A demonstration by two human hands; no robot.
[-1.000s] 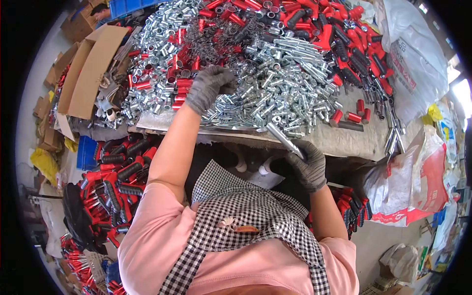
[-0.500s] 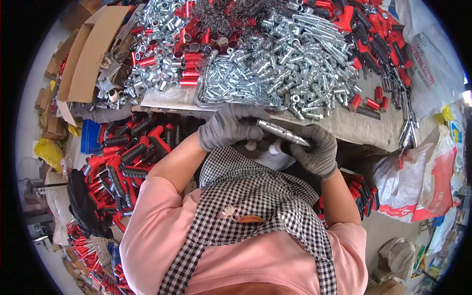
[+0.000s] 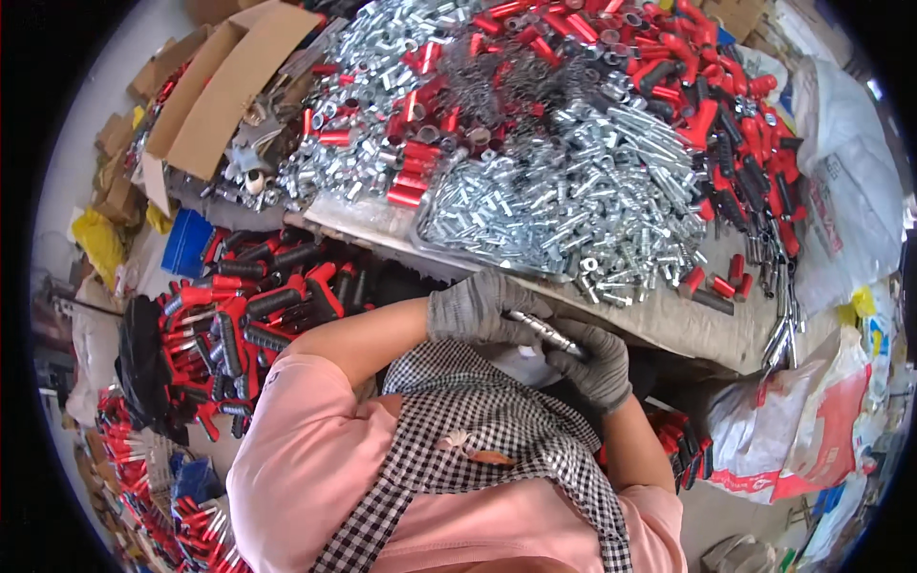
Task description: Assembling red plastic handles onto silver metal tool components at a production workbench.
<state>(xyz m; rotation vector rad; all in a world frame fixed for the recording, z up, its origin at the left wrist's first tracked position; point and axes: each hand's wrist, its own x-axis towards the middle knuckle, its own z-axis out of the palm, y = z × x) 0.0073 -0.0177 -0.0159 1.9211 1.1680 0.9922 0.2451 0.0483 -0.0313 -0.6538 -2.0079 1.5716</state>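
A shiny silver metal tube (image 3: 546, 332) with small dark marks along its side lies slanted between my two gloved hands, in front of the bench edge. My left hand (image 3: 480, 307), in a grey knitted glove, is closed around its upper left end. The lower right end sits in my right hand (image 3: 594, 367), gloved alike, with the fingers curled about it. Part of the tube is hidden by the gloves. Just beyond the hands, a shallow tray (image 3: 420, 227) of small silver pins (image 3: 487, 212) stands on the bench.
The bench (image 3: 659, 320) carries heaped silver fittings (image 3: 621, 205), thin wire springs (image 3: 497, 81) and red sleeves (image 3: 411, 177). Red-and-black handles (image 3: 253, 320) pile up at lower left. A cardboard box (image 3: 224, 91) stands far left; a white-and-red sack (image 3: 788, 430) is at right.
My view has shifted, so the bench appears lower and farther right. My hands have come closer together on the tube, and less of it shows between them.
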